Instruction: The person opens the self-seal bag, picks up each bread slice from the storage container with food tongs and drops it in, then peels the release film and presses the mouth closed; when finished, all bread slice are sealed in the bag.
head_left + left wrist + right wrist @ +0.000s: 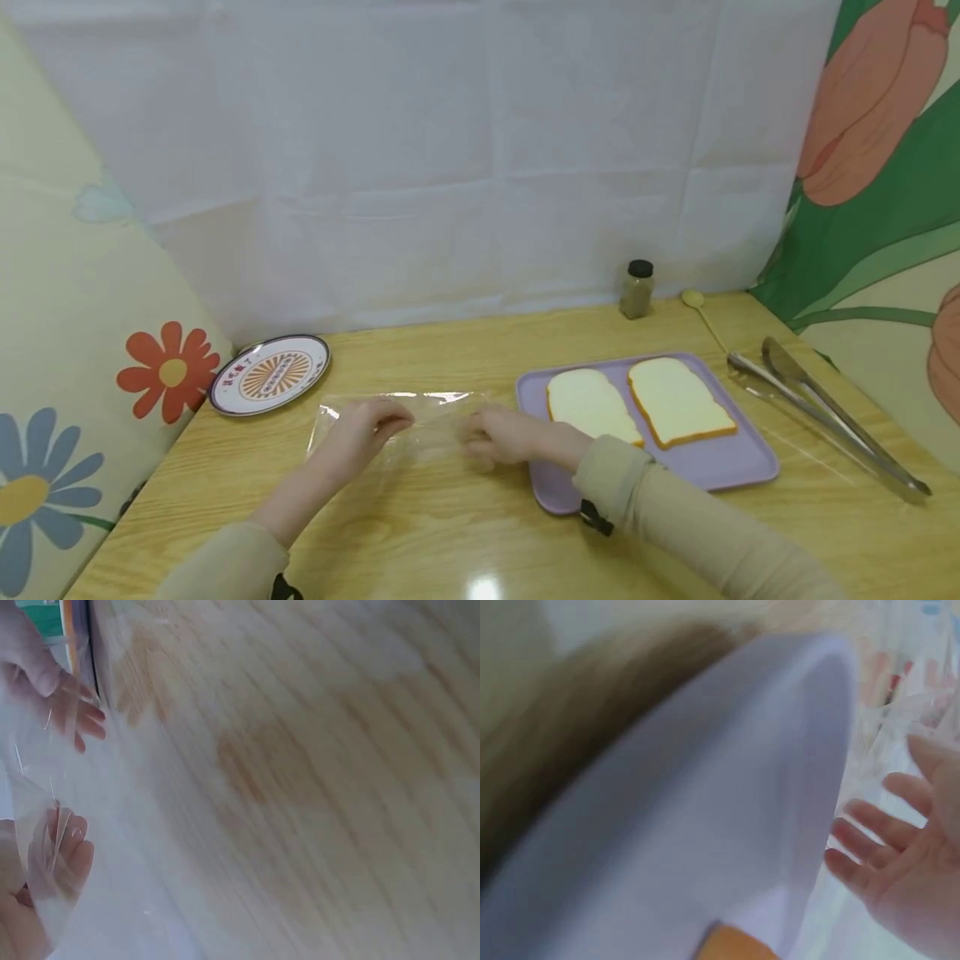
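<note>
A clear plastic bag point(431, 402) lies in front of the person, its top edge shiny with reflections. The left hand point(362, 429) pinches the film between thumb and fingers near its left side. In the left wrist view the film drapes over that hand point(56, 877). At the other end of the bag is the right hand point(504, 433), blurred in the head view. The right wrist view shows the right hand point(907, 847) with fingers spread and nothing gripped, the film just beyond the fingertips. Its forearm passes over the front left of a purple tray point(705, 471).
Two bread slices point(588, 400) lie on the tray. Metal tongs point(832, 421) and a yellow long-handled spoon point(701, 310) lie to its right. A black-capped jar point(637, 290) stands behind the tray. At the back left, a printed plate point(272, 377) sits near the painted wall.
</note>
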Motion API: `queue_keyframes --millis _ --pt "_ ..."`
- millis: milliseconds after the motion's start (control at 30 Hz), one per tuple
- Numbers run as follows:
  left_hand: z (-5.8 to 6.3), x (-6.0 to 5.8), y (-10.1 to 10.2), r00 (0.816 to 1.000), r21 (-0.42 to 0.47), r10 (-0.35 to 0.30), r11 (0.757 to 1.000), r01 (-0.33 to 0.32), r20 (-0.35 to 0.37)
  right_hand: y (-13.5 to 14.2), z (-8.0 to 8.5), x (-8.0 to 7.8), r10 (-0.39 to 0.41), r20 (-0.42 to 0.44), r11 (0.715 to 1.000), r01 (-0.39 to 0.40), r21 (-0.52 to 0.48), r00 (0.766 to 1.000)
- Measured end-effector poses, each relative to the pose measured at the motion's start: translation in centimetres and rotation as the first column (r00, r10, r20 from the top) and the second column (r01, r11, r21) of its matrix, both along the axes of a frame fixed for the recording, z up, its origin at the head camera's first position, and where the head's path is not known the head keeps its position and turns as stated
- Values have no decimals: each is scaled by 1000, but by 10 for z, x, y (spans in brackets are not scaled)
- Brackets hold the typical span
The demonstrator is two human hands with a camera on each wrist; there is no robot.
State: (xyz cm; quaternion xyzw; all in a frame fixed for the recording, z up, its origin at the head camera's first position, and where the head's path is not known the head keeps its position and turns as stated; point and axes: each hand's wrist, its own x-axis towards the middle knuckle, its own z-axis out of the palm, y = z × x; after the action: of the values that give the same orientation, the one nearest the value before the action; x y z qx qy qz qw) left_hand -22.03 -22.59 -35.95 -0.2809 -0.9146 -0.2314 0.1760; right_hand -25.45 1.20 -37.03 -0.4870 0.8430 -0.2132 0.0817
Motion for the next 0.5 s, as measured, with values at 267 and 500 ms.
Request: queue_keyframes --millis 267,500 --pt "0 3 4 1000 17 15 1000 -16 26 -3 -1 -6 -37 75 996 43 -75 996" --pt "0 5 6 999 47 28 998 -29 28 -10 -4 -6 -47 165 992 65 -104 985"
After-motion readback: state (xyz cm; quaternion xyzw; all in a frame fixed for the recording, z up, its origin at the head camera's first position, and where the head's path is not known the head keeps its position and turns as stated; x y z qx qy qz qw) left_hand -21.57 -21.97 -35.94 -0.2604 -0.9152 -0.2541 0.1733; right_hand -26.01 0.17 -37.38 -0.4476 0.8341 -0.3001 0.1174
